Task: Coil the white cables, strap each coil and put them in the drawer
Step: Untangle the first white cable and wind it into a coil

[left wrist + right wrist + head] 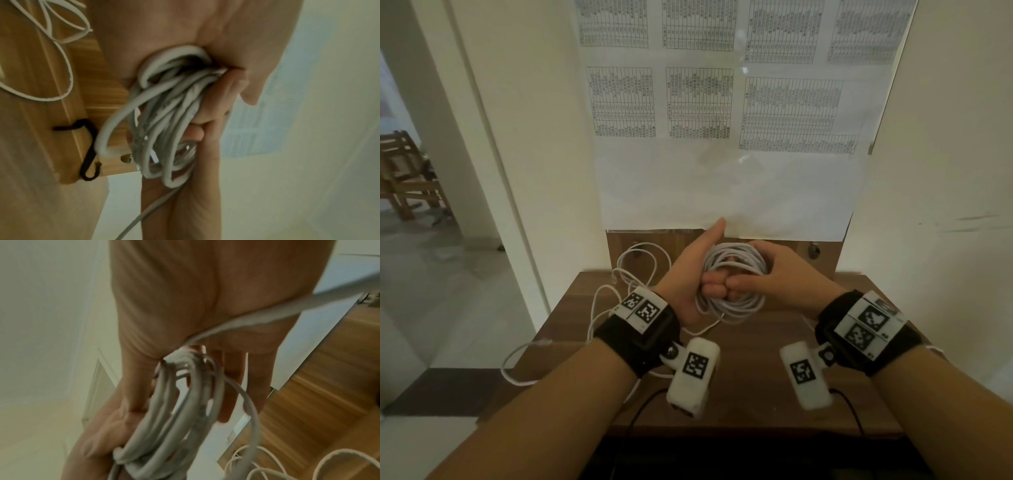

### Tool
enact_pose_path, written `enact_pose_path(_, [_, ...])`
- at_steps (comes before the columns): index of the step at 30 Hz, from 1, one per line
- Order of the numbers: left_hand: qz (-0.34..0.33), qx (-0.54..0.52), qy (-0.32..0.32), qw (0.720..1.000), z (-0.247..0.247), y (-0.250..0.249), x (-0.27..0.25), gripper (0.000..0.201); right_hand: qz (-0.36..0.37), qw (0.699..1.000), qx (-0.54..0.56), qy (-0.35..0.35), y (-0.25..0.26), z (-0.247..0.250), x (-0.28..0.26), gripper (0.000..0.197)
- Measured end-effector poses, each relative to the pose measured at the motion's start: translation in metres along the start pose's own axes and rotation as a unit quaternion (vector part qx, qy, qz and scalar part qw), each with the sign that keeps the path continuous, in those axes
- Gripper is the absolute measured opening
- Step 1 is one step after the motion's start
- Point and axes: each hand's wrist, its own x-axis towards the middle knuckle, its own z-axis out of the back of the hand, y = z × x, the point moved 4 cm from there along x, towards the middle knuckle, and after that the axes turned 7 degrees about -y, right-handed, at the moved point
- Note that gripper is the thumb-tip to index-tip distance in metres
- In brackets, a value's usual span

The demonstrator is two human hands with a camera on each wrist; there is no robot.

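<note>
A coil of white cable is held upright above the wooden table, between both hands. My left hand grips its left side, fingers curled through the middle and thumb pointing up. My right hand holds the right side, its thumb reaching across to the left fingers. The left wrist view shows the coil bunched in the curled fingers. In the right wrist view a cable tail runs across the palm from the coil. A second, loose white cable sprawls over the table's left part and hangs off its edge.
A black strap lies on the table by the wooden back panel. Printed sheets cover the wall behind. An open doorway with a wooden chair is at the left. Thin black wires trail near the table's front edge.
</note>
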Motion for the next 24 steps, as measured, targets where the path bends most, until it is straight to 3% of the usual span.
enact_pose_path(3, [0.014,-0.013,0.012,1.000,0.001,-0.003,0.000,0.059,-0.011,1.000,0.023,0.000,-0.002,-0.003,-0.002,0.035])
enact_pose_path(7, [-0.034,-0.055,0.007,0.998,0.000,-0.003,0.004,0.040,-0.041,0.986,0.148,-0.064,0.001,-0.002,-0.005,0.015])
enact_pose_path(11, [-0.078,-0.108,-0.002,0.991,-0.002,0.004,0.003,0.030,-0.042,0.982,0.140,-0.116,0.006,0.002,0.000,0.017])
enact_pose_path(15, [-0.108,-0.100,-0.056,0.988,-0.007,0.013,0.008,0.034,-0.041,0.976,0.135,-0.165,0.010,0.002,0.002,0.015])
enact_pose_path(20, [-0.109,-0.067,-0.148,0.981,-0.005,0.017,0.011,0.019,-0.036,0.983,0.098,-0.149,0.010,-0.003,0.001,0.011])
enact_pose_path(24, [-0.101,-0.058,-0.152,0.981,0.006,0.004,0.006,0.026,-0.022,0.997,0.050,-0.049,0.005,0.007,-0.001,0.039])
